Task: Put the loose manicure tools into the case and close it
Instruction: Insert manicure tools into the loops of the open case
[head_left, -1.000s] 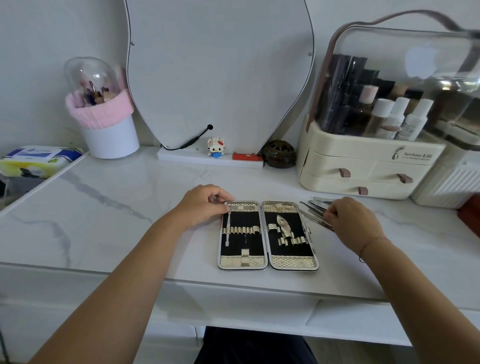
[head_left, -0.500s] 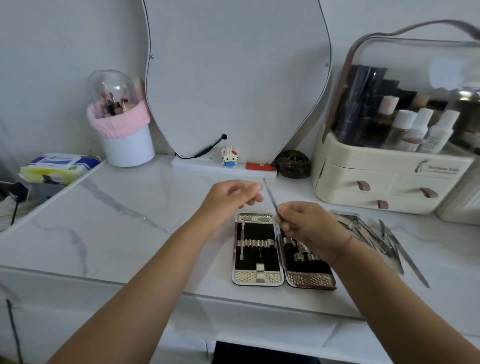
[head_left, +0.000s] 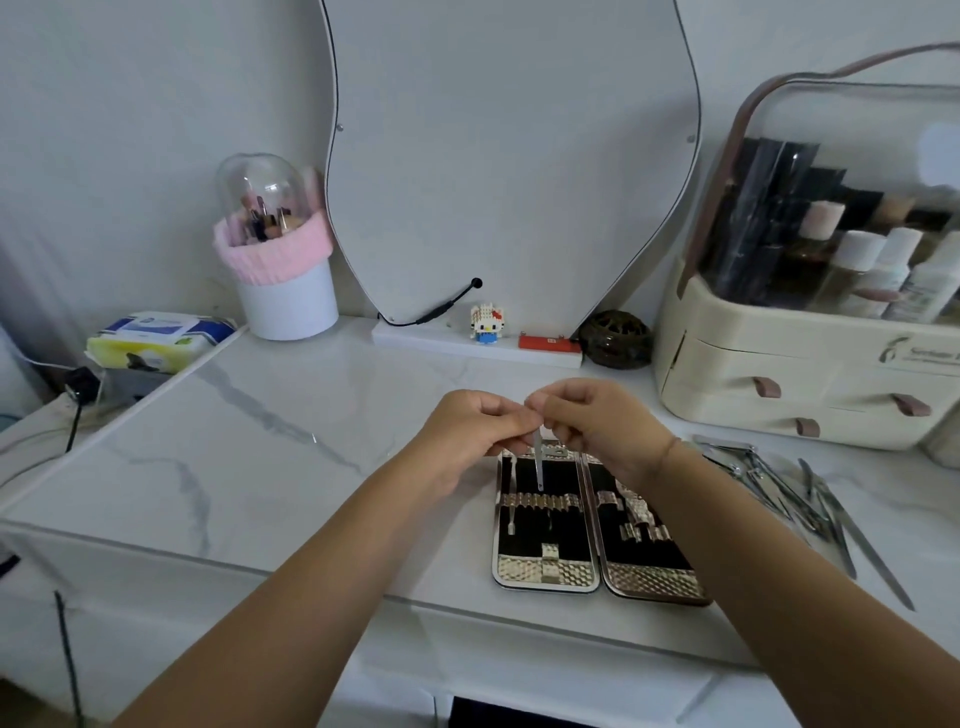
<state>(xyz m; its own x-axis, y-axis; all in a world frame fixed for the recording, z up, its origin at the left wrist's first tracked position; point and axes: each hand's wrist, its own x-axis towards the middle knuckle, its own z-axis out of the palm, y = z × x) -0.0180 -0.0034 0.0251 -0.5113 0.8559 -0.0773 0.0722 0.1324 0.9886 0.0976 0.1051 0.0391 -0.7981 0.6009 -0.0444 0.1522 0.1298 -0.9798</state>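
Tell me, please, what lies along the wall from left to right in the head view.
wipes pack → brush holder → toy figure → red block → dark openwork ball → cream cosmetics organiser

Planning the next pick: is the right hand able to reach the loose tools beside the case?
Likely yes, once freed: nothing lies between the right hand and the loose tools. For now it and the left hand pinch a slim tool over the case.
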